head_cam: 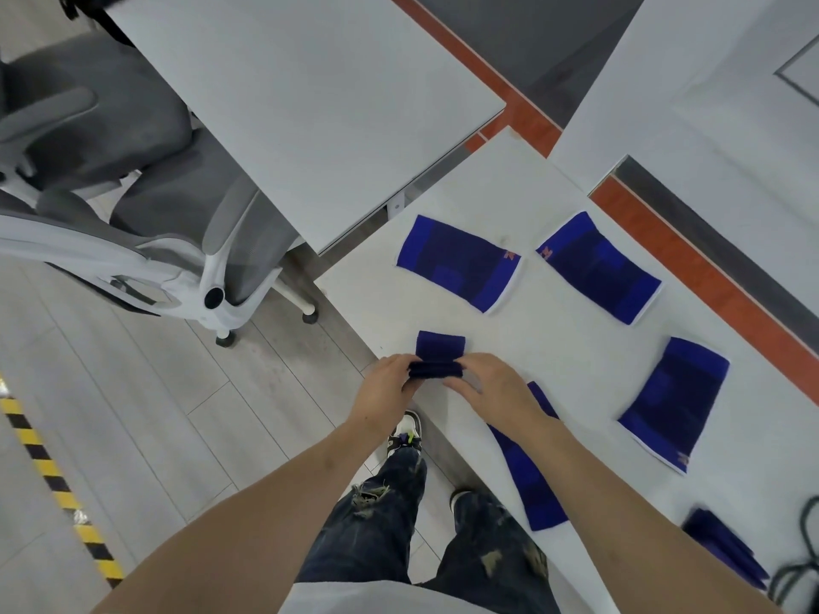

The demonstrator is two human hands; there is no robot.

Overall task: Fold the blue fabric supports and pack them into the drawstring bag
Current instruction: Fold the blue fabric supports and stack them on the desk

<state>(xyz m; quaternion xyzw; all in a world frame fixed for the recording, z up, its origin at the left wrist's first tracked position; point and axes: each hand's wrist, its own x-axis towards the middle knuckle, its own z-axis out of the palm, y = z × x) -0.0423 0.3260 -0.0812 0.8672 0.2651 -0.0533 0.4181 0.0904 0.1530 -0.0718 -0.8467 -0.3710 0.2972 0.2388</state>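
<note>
Hands meet at the near left edge of the white table (576, 347): the left hand (390, 383) and the right hand (492, 385) each pinch an end of a small blue support (438, 358), its near part folded into a thick roll between the fingers, its far part still flat on the table. Three more supports lie flat and unfolded, two side by side further back (458, 262) (599, 267) and one to the right (673, 403). Another support (532, 476) lies partly under the right forearm. Folded blue cloth (722, 547) sits at the lower right, beside a dark cord (797, 565). A grey office chair (133, 206) stands on the left.
</note>
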